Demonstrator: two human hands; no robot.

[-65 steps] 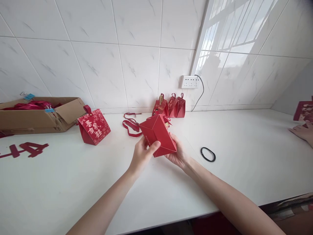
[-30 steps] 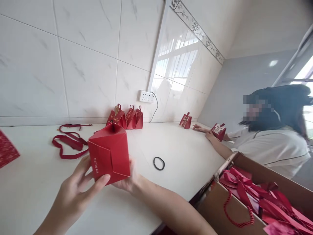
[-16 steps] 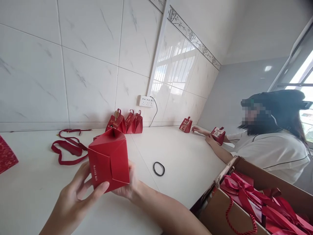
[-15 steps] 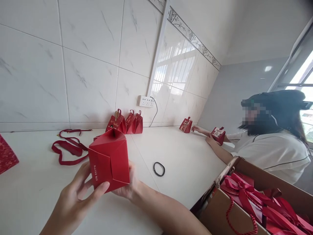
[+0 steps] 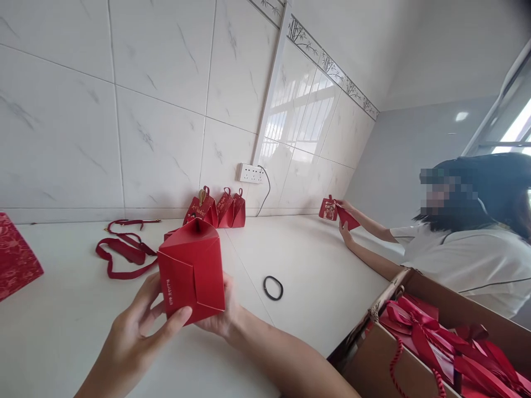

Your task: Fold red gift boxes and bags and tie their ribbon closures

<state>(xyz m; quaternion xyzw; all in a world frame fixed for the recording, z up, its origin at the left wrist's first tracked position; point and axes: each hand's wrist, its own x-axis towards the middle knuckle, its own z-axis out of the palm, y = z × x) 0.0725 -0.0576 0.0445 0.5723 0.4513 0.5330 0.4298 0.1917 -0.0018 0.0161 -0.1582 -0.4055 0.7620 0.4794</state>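
Note:
A red paper gift box is held up above the white table, its folded base flaps facing me and small pale print along one side. My left hand grips the lower left of it, thumb across the bottom corner. Behind its right side is my right hand, closed on the box, with most of the fingers hidden. Just past the box, a dark red strap lies loosely curled on the table.
Several red gift boxes stand against the tiled wall beneath a power strip. A black hair tie lies mid-table. At right, a cardboard box holds red ribboned items. A co-worker handles red boxes by the wall; a patterned red box sits far left.
The view has shifted slightly, with my hands and the gift box held much the same. The co-worker has moved a red box toward the wall, beside the one standing there.

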